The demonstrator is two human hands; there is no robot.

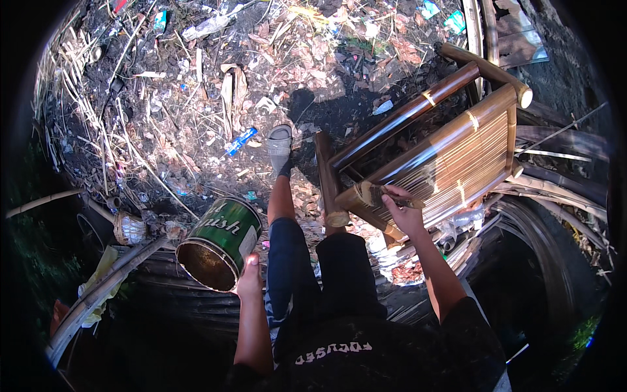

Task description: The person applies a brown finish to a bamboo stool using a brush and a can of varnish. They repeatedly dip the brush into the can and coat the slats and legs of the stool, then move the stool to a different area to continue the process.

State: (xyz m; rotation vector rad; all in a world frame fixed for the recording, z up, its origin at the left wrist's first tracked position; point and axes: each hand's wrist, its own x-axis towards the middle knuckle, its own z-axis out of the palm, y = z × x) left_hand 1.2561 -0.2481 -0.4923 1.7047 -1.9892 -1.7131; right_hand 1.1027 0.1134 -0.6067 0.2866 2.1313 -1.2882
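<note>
My left hand grips a green tin can by its lower side. The can is tilted, its open mouth toward me, and its inside looks brown and stained. My right hand is closed around a brown paintbrush, whose bristle end is against or just over the corner of a bamboo chair. That chair lies tipped on the ground to my right, with thick glossy brown poles and a panel of thin slats. Whether the bristles touch the pole I cannot tell.
Dry leaves, sticks and litter cover the ground, including a blue wrapper near my sandalled foot. Bamboo poles are piled at the right. Cut bamboo pieces lie at the lower left.
</note>
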